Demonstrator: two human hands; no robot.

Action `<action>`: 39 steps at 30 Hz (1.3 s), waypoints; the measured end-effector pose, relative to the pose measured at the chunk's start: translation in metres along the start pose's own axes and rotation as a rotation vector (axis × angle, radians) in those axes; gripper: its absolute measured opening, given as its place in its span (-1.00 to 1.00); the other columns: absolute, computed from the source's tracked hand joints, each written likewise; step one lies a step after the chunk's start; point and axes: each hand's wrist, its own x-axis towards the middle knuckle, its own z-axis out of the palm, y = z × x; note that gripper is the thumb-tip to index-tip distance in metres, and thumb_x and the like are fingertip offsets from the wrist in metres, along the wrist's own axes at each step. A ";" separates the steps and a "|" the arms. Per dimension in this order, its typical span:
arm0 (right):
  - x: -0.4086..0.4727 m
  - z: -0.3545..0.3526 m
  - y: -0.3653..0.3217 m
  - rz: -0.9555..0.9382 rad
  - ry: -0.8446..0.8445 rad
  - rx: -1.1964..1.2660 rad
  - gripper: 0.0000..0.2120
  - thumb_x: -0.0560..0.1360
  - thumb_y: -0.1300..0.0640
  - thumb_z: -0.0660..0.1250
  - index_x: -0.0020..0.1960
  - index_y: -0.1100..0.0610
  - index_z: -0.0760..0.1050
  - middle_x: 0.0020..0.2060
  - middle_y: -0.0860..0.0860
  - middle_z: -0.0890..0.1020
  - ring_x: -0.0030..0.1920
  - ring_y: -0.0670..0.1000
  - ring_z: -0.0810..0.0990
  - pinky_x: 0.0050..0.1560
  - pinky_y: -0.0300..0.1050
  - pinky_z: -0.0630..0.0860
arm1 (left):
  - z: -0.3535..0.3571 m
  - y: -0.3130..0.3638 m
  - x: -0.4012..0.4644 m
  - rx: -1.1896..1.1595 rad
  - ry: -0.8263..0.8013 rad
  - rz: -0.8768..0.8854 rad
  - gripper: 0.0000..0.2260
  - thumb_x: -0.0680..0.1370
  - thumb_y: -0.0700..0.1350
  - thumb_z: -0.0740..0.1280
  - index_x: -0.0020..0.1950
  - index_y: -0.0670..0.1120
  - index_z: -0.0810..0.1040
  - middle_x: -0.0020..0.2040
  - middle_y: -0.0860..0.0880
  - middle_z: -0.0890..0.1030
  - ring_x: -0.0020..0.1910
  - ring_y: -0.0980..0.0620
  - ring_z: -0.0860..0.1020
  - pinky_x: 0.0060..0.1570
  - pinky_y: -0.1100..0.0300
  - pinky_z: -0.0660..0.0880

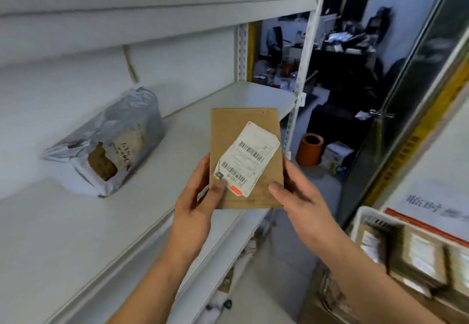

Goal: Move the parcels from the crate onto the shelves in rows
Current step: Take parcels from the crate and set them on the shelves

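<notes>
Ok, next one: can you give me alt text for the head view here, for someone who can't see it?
Two hands, left hand and right hand, hold a flat brown parcel with a white barcode label above a white shelf. A torn grey bagged parcel lies on the shelf to the left. A white crate holding more parcels sits at lower right.

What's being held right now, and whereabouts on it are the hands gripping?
A flat brown parcel with a white label, held at its near end: left hand on the lower left edge, thumb on the label; right hand on the lower right edge.
</notes>
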 end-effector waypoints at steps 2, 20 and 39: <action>-0.010 -0.032 0.003 0.000 0.040 -0.024 -0.39 0.64 0.24 0.32 0.63 -0.08 0.29 0.50 -0.09 0.53 0.52 0.01 0.48 0.49 0.09 0.44 | 0.033 -0.013 0.010 -0.007 -0.063 -0.036 -0.53 0.68 -0.16 0.33 0.57 0.14 0.41 0.41 0.15 0.59 0.41 0.14 0.54 0.35 0.17 0.52; -0.117 -0.361 0.080 0.326 0.592 0.063 -0.38 0.68 0.30 0.29 0.66 -0.07 0.25 0.46 -0.01 0.57 0.49 0.06 0.51 0.48 0.17 0.46 | 0.371 -0.198 0.024 0.047 -0.572 -0.502 -0.57 0.68 -0.06 0.34 0.50 0.29 0.44 0.35 0.23 0.62 0.36 0.21 0.56 0.35 0.12 0.47; -0.199 -0.589 0.156 0.515 1.045 0.141 -0.47 0.70 0.34 0.19 0.60 -0.02 0.36 0.41 -0.01 0.62 0.40 0.10 0.60 0.33 0.01 0.57 | 0.634 -0.367 -0.004 0.120 -1.032 -0.847 -0.35 0.54 0.17 0.43 0.55 0.46 0.21 0.54 0.18 0.45 0.48 0.07 0.46 0.50 -0.16 0.38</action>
